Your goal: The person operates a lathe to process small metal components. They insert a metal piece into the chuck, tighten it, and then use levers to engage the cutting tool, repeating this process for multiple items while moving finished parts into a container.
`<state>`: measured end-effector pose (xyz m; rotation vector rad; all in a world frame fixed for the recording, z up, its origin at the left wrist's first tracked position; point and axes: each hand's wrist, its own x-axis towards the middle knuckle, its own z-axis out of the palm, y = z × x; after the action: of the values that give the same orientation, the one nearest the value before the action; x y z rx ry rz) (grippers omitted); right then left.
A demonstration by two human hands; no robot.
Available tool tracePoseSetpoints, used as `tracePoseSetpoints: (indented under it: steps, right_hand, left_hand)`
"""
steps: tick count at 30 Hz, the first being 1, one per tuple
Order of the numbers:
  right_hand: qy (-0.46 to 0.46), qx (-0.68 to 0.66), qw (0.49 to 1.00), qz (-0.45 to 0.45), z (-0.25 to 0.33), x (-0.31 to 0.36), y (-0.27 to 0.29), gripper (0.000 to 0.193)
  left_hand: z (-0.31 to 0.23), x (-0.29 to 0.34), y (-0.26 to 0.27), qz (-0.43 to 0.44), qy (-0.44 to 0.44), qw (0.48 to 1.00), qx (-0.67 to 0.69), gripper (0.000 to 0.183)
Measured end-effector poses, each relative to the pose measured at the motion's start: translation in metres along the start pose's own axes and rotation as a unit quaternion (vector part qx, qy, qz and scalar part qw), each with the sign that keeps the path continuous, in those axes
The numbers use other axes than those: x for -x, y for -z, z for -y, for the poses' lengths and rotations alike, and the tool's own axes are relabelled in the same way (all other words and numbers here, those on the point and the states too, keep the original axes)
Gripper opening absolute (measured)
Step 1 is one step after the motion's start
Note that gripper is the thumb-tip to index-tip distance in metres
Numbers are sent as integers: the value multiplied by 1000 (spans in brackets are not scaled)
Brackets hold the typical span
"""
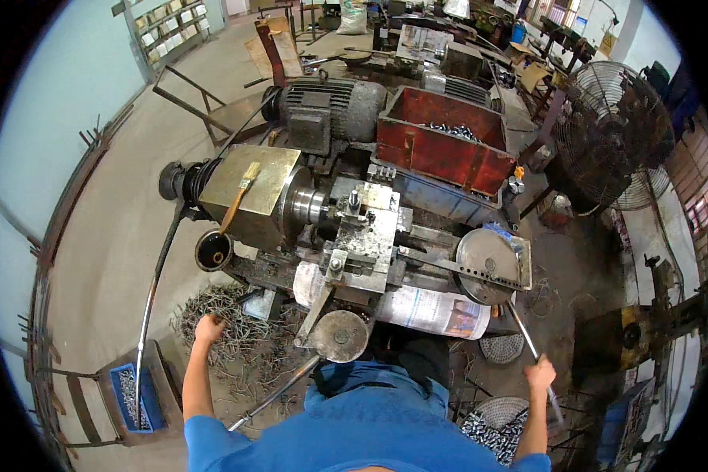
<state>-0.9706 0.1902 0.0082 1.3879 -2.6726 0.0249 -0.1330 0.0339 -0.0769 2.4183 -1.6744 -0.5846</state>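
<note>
My right hand (540,372) is closed round a long metal lever (523,326), to the right of my body. My left hand (210,326) hangs over a heap of curly metal shavings (252,330), its fingers curled together; whatever they hold, if anything, is too small to make out. Between my arms and ahead stands a small greasy lathe with a shiny spindle nose (308,206) and a tool slide (366,240). On its metal cover (248,177) rests a paintbrush (240,195), handle end near a cup of dark oil (214,250).
A red bin (448,149) holding small metal parts sits behind the slide, beside a motor (330,114). At lower left is a blue tray (134,397) of small parts. More metal parts (495,436) lie by my right forearm. A large fan (613,130) stands right.
</note>
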Motion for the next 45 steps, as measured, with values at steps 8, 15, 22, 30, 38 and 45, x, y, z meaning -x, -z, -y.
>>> tracePoseSetpoints:
  steps: [8, 15, 22, 30, 38, 45]
  right_hand:
    - [-71, -174, 978, 86, 91, 110, 18, 33]
    - [-78, -211, 969, 98, 114, 122, 30, 33]
    - [-26, -136, 987, 84, 67, 77, 26, 45]
    - [-26, 109, 993, -47, -13, -72, -3, 52]
    - [122, -89, 975, -163, 62, -77, 56, 57]
    - [387, -306, 863, -107, 267, -99, 153, 46]
  left_hand:
    - [26, 8, -24, 99, 116, 981, 118, 25]
    - [23, -19, -28, 76, 19, 994, 82, 25]
    - [-7, -28, -17, 38, -10, 999, 6, 33]
    - [-64, -63, -42, -4, -172, 978, -121, 48]
    - [-56, -49, -122, -68, 7, 994, -86, 44]
    - [-58, -52, -58, 65, -95, 965, -234, 51]
